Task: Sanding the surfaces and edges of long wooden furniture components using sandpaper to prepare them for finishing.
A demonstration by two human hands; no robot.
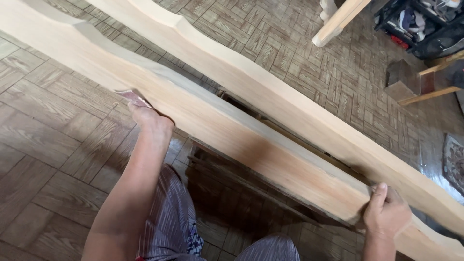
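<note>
A long pale wooden plank (227, 121) with a wavy edge runs diagonally from upper left to lower right. A second similar plank (290, 101) lies just behind it. My left hand (150, 121) presses a small reddish-brown piece of sandpaper (133, 96) against the near edge of the front plank. My right hand (386, 210) grips the same plank's near edge at the lower right, thumb on top.
A dark wooden support (232, 188) stands under the planks. The floor is brown parquet-pattern tile (43, 140). A pale wooden leg (338, 21) and a dark crate of items (425, 24) sit at the upper right, with a wood block (403, 79) and a small mat (454, 159).
</note>
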